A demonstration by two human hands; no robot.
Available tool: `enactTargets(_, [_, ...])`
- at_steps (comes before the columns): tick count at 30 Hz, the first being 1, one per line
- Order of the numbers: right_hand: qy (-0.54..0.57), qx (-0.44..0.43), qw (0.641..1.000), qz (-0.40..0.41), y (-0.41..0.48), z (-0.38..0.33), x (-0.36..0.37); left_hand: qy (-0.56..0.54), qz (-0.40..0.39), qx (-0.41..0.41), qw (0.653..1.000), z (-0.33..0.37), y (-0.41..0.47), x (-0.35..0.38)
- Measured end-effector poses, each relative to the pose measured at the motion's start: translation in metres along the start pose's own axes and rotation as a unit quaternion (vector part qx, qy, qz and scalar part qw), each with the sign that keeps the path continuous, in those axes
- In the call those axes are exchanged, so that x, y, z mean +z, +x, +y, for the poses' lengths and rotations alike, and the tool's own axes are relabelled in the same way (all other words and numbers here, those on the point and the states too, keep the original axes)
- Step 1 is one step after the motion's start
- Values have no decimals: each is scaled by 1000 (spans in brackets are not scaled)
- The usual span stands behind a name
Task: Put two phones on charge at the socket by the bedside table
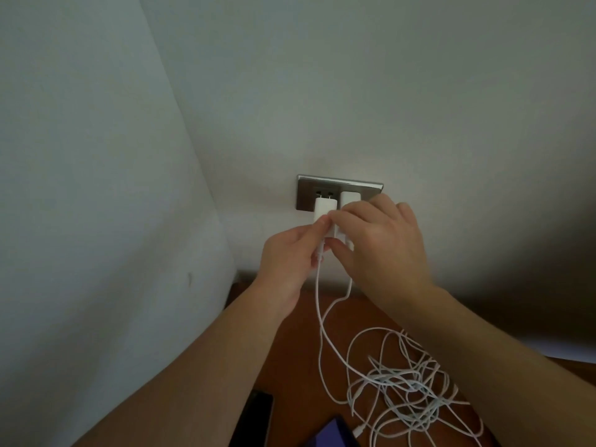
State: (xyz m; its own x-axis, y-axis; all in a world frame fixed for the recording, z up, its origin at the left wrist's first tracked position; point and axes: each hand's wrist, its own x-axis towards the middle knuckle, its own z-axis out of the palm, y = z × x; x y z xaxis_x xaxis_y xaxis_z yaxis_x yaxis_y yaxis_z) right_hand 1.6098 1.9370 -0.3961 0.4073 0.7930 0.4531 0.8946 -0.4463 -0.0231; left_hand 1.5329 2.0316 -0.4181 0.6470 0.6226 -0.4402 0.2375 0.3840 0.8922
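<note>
A metal-framed wall socket [325, 185] sits above the wooden bedside table [290, 343]. A white charger plug [99, 208] is at the socket's left outlet, its prongs still showing. A second white charger [351, 198] sits in the right outlet. My left hand [283, 256] pinches the white cable connector at the base of the left charger. My right hand [383, 243] grips the left charger's body. Two white cables hang down into a tangle [409, 385] on the table. A dark phone [258, 417] and a phone with a lit purple screen [332, 433] lie at the bottom edge.
A white padded headboard or wall panel [96, 221] rises at the left, close to the table. The white wall fills the top. A pale surface [564, 350] shows at the right edge.
</note>
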Motion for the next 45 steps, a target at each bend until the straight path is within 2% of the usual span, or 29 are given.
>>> enactTargets(4, [0, 0, 1000, 13, 0, -1, 1, 9, -7, 9, 1000, -2, 4, -2])
enactTargets(10, [1, 4, 1000, 24, 6, -1, -2, -49, -14, -46, 998, 6, 6, -2])
enactTargets(19, [10, 23, 999, -24, 14, 1, -9, -72, -23, -73, 994, 14, 5, -3])
enactTargets(26, [22, 44, 997, -62, 36, 4, -22, -86, 29, -78, 993, 31, 12, 4])
enactTargets(29, [14, 44, 998, -41, 33, 1, -20, -85, 33, -74, 993, 30, 14, 6])
enactTargets(38, [-30, 62, 996, -58, 38, -6, -23, -112, 42, -103, 987, 33, 7, 7])
enactTargets(42, [-23, 70, 995, -69, 31, -7, -32, -66, 82, -69, 992, 27, 5, 5])
enactTargets(45, [10, 101, 992, -70, 14, 2, -41, -11, 134, 5, 991, 16, 0, 2])
